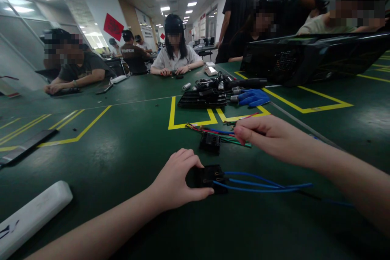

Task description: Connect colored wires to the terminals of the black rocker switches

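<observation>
My left hand [178, 176] is closed around the sides of a black terminal block [210, 176] on the green table, thumb on the near side. Several blue wires [258, 187] run out of the block to the right. Beyond it, my right hand [257, 132] pinches at a bundle of loose wires; a blue wire [224, 131] leads up to its fingertips. Red and yellow wires lie along the same bundle. Just beneath sits a second black terminal block [210, 143], with green wires [236, 141] beside it.
Yellow tape outlines mark the green table [128, 138]. Cables, black parts and a blue glove [253, 97] are piled behind the wires. A large black case [310, 61] stands at the right, a white bar [36, 215] lies at the near left. Several people sit around.
</observation>
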The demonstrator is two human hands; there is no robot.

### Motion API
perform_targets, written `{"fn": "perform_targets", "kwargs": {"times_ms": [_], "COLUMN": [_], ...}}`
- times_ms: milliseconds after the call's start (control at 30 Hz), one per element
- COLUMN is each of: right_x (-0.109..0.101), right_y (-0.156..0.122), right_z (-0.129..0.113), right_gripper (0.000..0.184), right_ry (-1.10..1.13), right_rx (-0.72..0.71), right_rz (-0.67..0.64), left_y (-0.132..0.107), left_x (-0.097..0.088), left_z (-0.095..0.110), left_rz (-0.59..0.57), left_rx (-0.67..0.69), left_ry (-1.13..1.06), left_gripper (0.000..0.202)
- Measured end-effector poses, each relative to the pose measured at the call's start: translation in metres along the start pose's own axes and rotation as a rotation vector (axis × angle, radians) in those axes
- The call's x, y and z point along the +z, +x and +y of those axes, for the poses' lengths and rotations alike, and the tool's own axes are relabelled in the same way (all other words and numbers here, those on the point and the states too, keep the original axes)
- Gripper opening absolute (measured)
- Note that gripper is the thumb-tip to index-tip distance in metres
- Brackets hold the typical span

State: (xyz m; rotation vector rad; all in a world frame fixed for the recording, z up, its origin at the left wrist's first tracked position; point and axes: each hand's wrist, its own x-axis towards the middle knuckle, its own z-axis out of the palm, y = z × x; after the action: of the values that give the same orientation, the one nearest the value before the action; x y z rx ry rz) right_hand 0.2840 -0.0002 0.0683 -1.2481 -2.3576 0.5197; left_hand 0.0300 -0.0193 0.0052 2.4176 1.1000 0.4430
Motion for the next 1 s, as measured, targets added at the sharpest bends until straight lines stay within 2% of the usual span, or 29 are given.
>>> {"fn": "perform_targets", "kwargs": {"times_ms": [133,300,367,533,733,1000], "right_x": [0.014,0.029,0.028,0.021,0.017,-0.002], "right_y": [-0.002,-0.004,-0.004,-0.01,-0.021,-0.025], "right_z": [0.002,0.005,0.004,-0.004,-0.014,-0.009], "right_gripper": [0.034,0.027,0.027,0.026,0.027,0.027], "right_ry": [-0.24,-0.247,-0.236,-0.217,-0.243,-0.148], "right_rx": [0.111,0.07,0.037,-0.027,0.072,0.17], "right_rz": [-0.15,-0.264,-0.279,-0.212,-0.452,-0.62], "left_y": [0.0,-0.001,-0.002,-0.003,-0.004,-0.004], "left_x": [0.0,0.0,0.0,0.001,0.0,0.0], "left_z": [0.0,0.0,0.0,-0.001,-0.001,0.0], "left_rz": [0.001,-0.006,-0.01,-0.012,-0.016,-0.023], "left_rx": [0.006,0.005,0.001,0.01,0.013,0.016], "left_ry": [0.021,0.01,0.011,0.013,0.008,0.003], "left_gripper": [0.032,0.033,0.033,0.033,0.034,0.036]}}
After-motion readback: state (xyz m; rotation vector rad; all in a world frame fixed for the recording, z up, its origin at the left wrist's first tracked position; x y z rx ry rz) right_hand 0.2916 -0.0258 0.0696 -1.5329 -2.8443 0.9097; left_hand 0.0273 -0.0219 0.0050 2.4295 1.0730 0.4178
